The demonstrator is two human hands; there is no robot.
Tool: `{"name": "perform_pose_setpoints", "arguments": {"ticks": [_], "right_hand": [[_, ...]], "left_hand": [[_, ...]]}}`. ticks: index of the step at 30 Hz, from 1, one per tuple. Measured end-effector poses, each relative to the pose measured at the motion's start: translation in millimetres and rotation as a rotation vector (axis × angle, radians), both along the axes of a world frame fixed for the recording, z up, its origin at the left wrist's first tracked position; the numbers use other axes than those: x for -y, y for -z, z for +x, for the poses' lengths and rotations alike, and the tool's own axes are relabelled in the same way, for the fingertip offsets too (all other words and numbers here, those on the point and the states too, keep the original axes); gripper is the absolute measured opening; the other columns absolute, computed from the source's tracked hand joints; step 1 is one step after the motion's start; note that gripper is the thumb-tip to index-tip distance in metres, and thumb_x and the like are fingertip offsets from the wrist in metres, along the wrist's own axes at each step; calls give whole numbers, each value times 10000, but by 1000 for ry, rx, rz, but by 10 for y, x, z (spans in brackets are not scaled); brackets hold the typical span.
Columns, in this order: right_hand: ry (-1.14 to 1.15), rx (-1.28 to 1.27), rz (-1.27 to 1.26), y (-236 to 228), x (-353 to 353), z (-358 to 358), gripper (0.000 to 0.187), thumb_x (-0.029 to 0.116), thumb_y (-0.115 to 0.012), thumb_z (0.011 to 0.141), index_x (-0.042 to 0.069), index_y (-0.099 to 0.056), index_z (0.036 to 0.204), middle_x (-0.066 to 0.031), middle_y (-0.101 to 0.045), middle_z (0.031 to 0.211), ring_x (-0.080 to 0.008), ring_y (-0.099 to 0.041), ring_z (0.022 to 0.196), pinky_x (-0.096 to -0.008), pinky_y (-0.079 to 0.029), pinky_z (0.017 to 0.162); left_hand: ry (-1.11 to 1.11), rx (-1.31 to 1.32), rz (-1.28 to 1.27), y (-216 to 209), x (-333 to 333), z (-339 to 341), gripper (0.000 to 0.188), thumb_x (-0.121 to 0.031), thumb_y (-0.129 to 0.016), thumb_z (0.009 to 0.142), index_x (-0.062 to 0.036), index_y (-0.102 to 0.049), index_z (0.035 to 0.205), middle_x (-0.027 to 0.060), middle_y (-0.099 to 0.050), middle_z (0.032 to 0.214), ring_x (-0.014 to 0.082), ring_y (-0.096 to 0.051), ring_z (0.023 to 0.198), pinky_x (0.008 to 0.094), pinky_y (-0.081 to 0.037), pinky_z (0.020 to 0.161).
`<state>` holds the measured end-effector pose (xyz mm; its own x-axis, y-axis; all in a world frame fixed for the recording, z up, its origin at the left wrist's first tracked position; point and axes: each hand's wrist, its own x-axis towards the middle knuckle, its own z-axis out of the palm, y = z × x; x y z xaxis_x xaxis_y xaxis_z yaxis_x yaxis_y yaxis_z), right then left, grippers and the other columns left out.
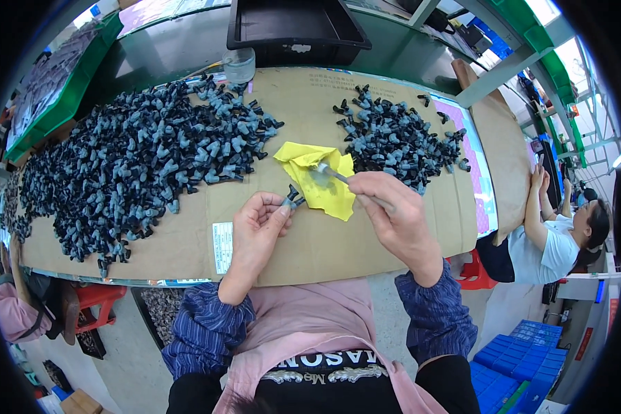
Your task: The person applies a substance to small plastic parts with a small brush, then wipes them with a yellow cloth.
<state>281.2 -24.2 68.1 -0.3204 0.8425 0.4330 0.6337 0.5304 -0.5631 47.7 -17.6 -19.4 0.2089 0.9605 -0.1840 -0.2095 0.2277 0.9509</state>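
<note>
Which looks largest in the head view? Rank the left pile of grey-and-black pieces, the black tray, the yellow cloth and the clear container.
1. Left pile
2. Black tray, cut off by the top edge
3. Yellow cloth
4. Clear container

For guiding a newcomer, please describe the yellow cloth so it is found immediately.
On the brown cardboard, look between the large left pile of grey-black parts and the smaller right pile. The crumpled yellow cloth lies there; its bright colour contrasts with both dark piles.
</note>
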Motion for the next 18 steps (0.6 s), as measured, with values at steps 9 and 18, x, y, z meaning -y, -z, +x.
{"name": "perform_pose_setpoints", "arguments": {"ticks": [9,18], "right_hand": [[-67,72,8,-30,131,35,240,-86,-700,831,-32,-675,1063,-177,-718,1037,-351,-695,958,-402,-571,823],[185,-230,-62,182,186,45,158,-59,-723,872,-25,-702,1024,-153,-726,990,-233,-726,828,-302,-581,705]], "left_hand": [[-60,0,105,-22,-30,47,129,-35,-637,996,3,-607,1116,68,-696,945,102,-673,824,235,-561,729],[-55,-72,81,-100,-46,82,137,-59,-644,1002,13,-636,1118,52,-698,922,73,-633,761,210,-525,669]]}}
